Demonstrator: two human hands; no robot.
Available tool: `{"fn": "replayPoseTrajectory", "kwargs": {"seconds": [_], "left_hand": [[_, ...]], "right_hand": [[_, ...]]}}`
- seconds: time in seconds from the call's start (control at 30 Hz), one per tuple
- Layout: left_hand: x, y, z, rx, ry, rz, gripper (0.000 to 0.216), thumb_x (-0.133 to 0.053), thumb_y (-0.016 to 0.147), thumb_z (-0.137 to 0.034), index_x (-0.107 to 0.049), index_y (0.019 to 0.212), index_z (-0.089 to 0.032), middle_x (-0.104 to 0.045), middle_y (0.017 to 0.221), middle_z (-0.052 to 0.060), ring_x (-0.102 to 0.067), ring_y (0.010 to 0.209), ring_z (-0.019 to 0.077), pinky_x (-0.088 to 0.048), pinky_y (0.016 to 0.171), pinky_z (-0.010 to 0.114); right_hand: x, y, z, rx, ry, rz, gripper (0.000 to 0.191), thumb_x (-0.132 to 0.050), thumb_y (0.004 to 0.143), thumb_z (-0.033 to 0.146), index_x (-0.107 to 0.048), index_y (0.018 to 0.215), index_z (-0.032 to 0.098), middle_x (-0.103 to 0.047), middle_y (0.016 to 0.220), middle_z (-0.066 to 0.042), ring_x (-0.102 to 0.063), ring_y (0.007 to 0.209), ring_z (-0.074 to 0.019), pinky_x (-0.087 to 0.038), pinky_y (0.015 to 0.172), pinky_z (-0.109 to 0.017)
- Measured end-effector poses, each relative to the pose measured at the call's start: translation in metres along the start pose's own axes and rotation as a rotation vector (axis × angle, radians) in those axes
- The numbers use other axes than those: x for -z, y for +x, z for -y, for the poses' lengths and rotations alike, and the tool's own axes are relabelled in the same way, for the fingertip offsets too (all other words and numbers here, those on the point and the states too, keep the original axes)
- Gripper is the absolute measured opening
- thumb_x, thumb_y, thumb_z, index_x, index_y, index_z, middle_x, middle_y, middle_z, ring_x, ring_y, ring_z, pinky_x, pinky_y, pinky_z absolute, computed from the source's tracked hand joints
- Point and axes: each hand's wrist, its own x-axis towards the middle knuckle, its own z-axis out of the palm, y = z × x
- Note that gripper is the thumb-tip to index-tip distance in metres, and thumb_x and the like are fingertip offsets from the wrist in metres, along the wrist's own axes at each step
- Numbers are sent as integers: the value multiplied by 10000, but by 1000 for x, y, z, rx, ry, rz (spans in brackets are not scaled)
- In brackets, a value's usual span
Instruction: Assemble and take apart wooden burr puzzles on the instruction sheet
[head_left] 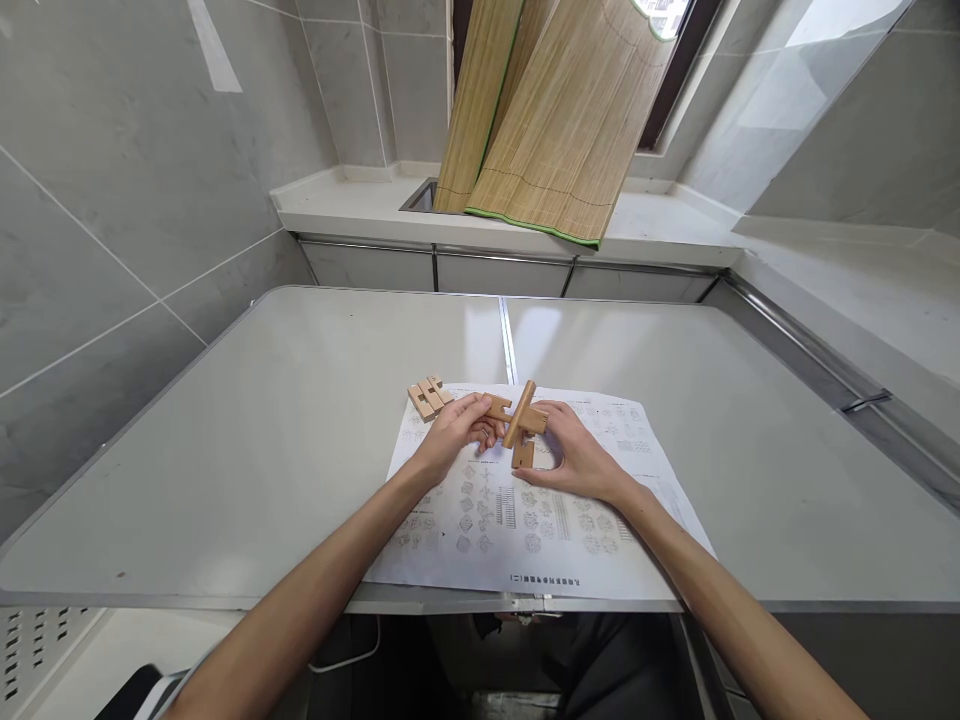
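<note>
My left hand pinches a notched wooden puzzle piece between thumb and fingers. My right hand grips a group of crossed wooden puzzle pieces, its thumb at the lower end and fingers at the right end. One long stick in that group slants up and away from me. The left piece's tip meets or nearly meets the group; I cannot tell whether they interlock. Several more notched wooden pieces lie just beyond my left hand. Under both hands is a printed instruction sheet with line drawings of puzzles.
The sheet lies on a white folding table with a metal seam down its middle. Behind it are a white counter ledge and a bamboo mat hanging over it. Grey tiled walls stand at the left.
</note>
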Motion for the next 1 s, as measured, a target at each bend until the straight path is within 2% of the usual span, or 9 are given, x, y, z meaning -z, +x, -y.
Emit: {"fn": "replayPoseTrajectory", "kwargs": {"seconds": [0.53, 0.63, 0.73, 0.8, 0.87, 1.0], "left_hand": [[0, 0, -1, 0, 6, 5, 364, -659, 974, -502, -648, 964, -138, -706, 805, 63, -619, 638, 127, -465, 539, 234], [1, 0, 0, 3, 13, 4, 363, -656, 977, -502, -644, 964, -140, -705, 803, 62, -617, 629, 126, -463, 533, 234], [0, 0, 0, -1, 33, 13, 368, -650, 982, -509, -635, 977, -141, -710, 807, 60, -621, 628, 126, -469, 538, 234], [-1, 0, 0, -12, 71, 28, 380, -638, 987, -522, -629, 972, -143, -716, 809, 61, -622, 622, 124, -478, 549, 240], [-3, 0, 0, -25, 125, 49, 397, -626, 990, -543, -618, 957, -147, -725, 813, 65, -619, 607, 123, -481, 553, 247], [-7, -2, -1, -43, 208, 99, 419, -604, 993, -576, -598, 943, -160, -742, 828, 66, -626, 609, 125, -474, 559, 251]], "right_hand": [[1, -1, 2, -13, -32, -9, 620, -813, 849, 431, -553, 1405, 343, -603, 1411, -81, -534, 1346, -393, -495, 1098, -599], [0, -2, 0, -66, 20, -17, 816, -834, 834, 498, -433, 1530, 358, -565, 1488, -92, -521, 1385, -408, -485, 1111, -622], [-2, -5, -3, -127, 69, -48, 1104, -860, 803, 546, -191, 1661, 364, -457, 1609, -119, -480, 1441, -413, -456, 1140, -648], [-3, -5, -3, -135, 94, -69, 1217, -881, 780, 543, -81, 1682, 382, -397, 1657, -117, -474, 1448, -405, -442, 1154, -652], [-3, -5, -1, -129, 112, -97, 1247, -897, 766, 525, -58, 1681, 402, -335, 1694, -107, -486, 1436, -399, -453, 1146, -643], [-1, -2, 6, -76, 118, -172, 1186, -894, 779, 474, -108, 1665, 414, -242, 1727, -93, -472, 1446, -382, -486, 1123, -607]]}}
